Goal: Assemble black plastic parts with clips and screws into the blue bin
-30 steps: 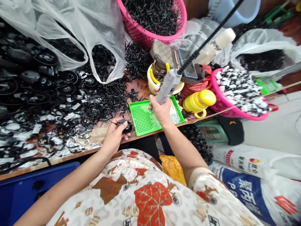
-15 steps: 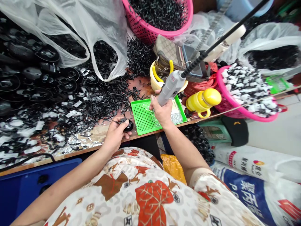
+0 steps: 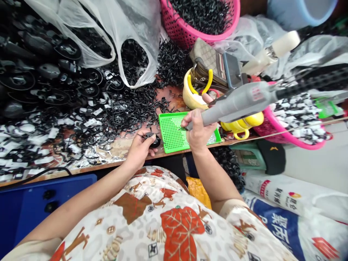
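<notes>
Close to the bench's front edge, my left hand (image 3: 138, 150) grips a round black plastic part (image 3: 154, 140) between thumb and fingers. My right hand (image 3: 198, 130) is wrapped round a grey electric screwdriver (image 3: 236, 105), which lies tilted nearly level with its cord end to the right. The screwdriver's tip points left, over a green perforated tray (image 3: 171, 136). Small silvery screws (image 3: 213, 139) lie at the tray's right end, partly hidden by my right hand and wrist. The tip stands apart from the black part.
Loose black and white parts (image 3: 81, 123) cover the bench on the left, below a plastic bag (image 3: 136, 43). Behind the tray stand a cream bowl (image 3: 190, 96) and a pink basket (image 3: 201, 34) of black pieces. A yellow bottle (image 3: 240, 127) and another pink basket (image 3: 296, 136) stand to the right.
The screwdriver has swung from steeply tilted to nearly level, its cord end moving right and down. My left hand still holds the black part. The whole view has shifted slightly.
</notes>
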Tool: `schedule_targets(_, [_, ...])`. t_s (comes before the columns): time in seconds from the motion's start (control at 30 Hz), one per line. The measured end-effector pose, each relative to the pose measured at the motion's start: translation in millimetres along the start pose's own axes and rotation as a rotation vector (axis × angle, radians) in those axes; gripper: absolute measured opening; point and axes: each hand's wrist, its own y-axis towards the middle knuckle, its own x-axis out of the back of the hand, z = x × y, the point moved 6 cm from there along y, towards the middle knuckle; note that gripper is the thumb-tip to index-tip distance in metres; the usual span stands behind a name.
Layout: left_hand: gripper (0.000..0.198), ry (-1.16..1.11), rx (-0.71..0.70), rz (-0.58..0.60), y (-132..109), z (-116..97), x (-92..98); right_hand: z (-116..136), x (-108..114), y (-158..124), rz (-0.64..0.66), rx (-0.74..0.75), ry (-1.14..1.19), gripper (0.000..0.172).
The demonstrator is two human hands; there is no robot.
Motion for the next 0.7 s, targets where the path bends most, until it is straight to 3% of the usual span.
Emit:
schedule_targets(0.27, [0.045,-0.030,-0.005,0.013,0,-1,0.1,2,-54,-35,0.220,-0.182,0.088,0.046])
schedule_targets(0.4, [0.041,-0.035,-0.018,0.036,0,-3,0.0,-1,-61,-36,0.245,-0.200,0.119,0.039])
schedule_targets(0.7, [0.046,-0.096,0.008,0.054,2,-1,2.4,-3,-64,-38,0.235,-0.206,0.052,0.046])
